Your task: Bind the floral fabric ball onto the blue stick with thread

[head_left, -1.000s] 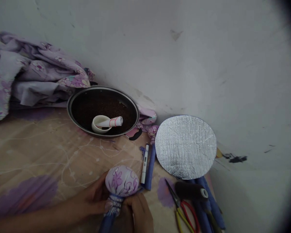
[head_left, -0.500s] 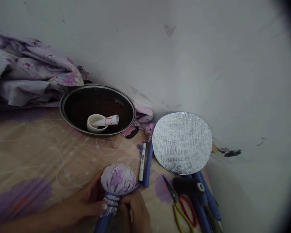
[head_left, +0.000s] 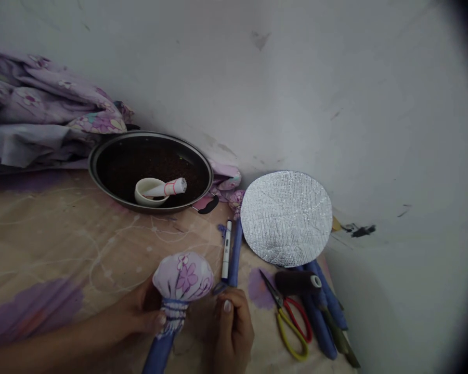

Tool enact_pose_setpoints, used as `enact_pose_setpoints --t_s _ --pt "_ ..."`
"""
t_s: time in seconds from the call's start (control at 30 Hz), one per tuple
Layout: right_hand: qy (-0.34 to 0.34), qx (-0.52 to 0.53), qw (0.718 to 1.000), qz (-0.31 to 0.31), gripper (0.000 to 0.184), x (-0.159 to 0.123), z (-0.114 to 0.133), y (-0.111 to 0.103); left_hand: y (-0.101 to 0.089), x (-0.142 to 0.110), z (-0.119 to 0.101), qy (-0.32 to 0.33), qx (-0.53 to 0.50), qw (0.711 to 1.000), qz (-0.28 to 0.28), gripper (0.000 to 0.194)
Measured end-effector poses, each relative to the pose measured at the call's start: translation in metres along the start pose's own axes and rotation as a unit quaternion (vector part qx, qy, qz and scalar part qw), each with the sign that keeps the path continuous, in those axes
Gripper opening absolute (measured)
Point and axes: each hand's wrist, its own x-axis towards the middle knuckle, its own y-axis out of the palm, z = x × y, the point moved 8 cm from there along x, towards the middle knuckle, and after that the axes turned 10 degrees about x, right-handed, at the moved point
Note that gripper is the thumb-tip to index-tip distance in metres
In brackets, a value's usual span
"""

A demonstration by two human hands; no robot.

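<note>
My left hand [head_left: 150, 314] is closed around the neck of a stick with a round head padded in floral cloth [head_left: 183, 275]. White-and-blue cord or gathered cloth bands the neck, and a blue handle [head_left: 159, 353] runs down out of the picture. Just right of this padded stick, my right hand [head_left: 234, 330] is closed in a pinch, apart from it; whatever lies between thumb and finger is too small to make out. A white marker pen [head_left: 226, 252] and a blue-wrapped stick [head_left: 236, 254] lie beyond my right hand.
A dark pan [head_left: 113, 195] holds crumbly brown stuff and a white cup [head_left: 150, 200] with a paper roll [head_left: 171, 187]. Right lie a silver foil disc [head_left: 288, 218], scissors [head_left: 292, 324], a dark thread spool [head_left: 296, 283] and several blue sticks [head_left: 320, 332]. Bunched cloth [head_left: 50, 98] and a wall [head_left: 335, 78] stand behind.
My right hand has moved right, away from the padded stick's neck, and stays pinched. My left hand keeps its hold. The whole view has shifted slightly.
</note>
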Motion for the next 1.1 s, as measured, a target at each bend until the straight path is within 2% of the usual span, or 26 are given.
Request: enact_pose_setpoints --t_s 0.17,0.33,0.57,0.7,0.8,0.97,1.1 --pt "-0.02 0.018 1.0 0.015 0.029 0.0 0.007 0.004 -0.006 0.001 0.004 -0.008 0.003 0.999 -0.031 0.086" --pt "-0.038 0.039 0.997 0.05 0.023 -0.011 0.011 0.012 -0.001 0.007 -0.011 0.004 0.053 0.998 -0.032 0.105" --pt "-0.038 0.038 0.997 0.057 0.024 -0.012 0.011 0.018 0.008 0.003 -0.024 -0.036 0.049 0.998 -0.025 0.1" --pt "-0.039 0.028 0.997 0.054 0.025 -0.01 0.014 0.019 0.006 0.004 -0.022 -0.025 0.047 0.998 -0.033 0.097" --pt "-0.039 0.011 0.997 0.06 0.023 -0.006 0.019 0.021 0.007 0.006 -0.022 -0.014 0.045 0.998 -0.04 0.103" --pt "-0.066 -0.051 0.991 0.108 0.021 0.002 0.037 0.03 0.016 0.01 -0.03 -0.014 0.037 0.998 -0.057 0.111" --pt "-0.105 -0.134 0.975 0.142 0.024 0.006 0.051 0.039 0.023 0.013 -0.04 0.0 0.042 0.998 -0.051 0.106"
